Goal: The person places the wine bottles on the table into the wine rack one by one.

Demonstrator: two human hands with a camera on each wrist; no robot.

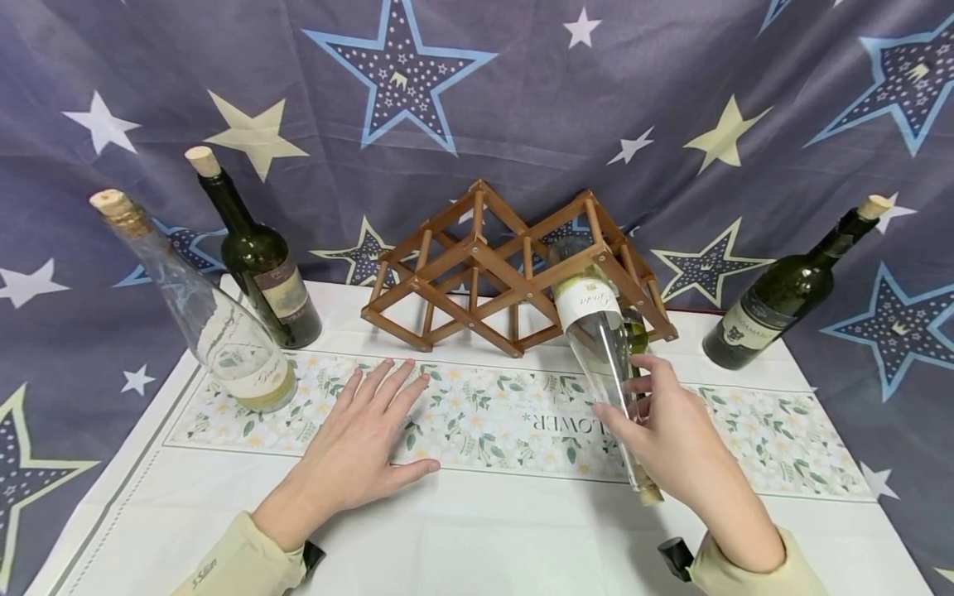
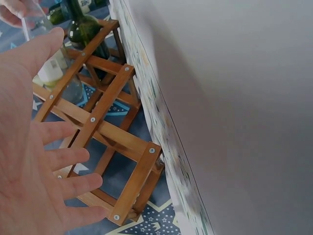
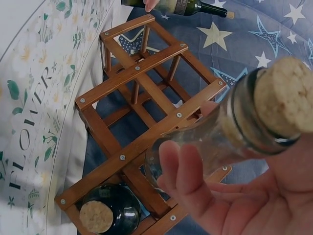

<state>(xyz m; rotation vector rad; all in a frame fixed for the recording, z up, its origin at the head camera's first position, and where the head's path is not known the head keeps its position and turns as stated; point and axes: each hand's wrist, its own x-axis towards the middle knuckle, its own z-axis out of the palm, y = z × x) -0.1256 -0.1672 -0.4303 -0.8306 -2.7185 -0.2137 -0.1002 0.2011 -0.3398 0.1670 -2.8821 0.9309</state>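
Observation:
A clear wine bottle (image 1: 589, 310) with a white label and a cork lies in the upper right slot of the wooden wine rack (image 1: 474, 248), its neck pointing toward me. My right hand (image 1: 674, 439) holds its neck; in the right wrist view, curled fingers (image 3: 190, 169) wrap round the glass below the cork (image 3: 288, 98). Beneath it, a dark green bottle (image 3: 120, 208) occupies a lower slot, partly hidden in the head view. My left hand (image 1: 365, 443) is spread with straight fingers over the floral runner, holding nothing, left of the rack's front.
On the left stand another clear corked bottle (image 1: 231, 348) and a green corked bottle (image 1: 272, 290). A third standing bottle, green and corked (image 1: 775, 306), is at the right. The floral runner (image 1: 484, 422) crosses the white table (image 1: 447, 538); a star-patterned cloth (image 1: 522, 108) hangs behind.

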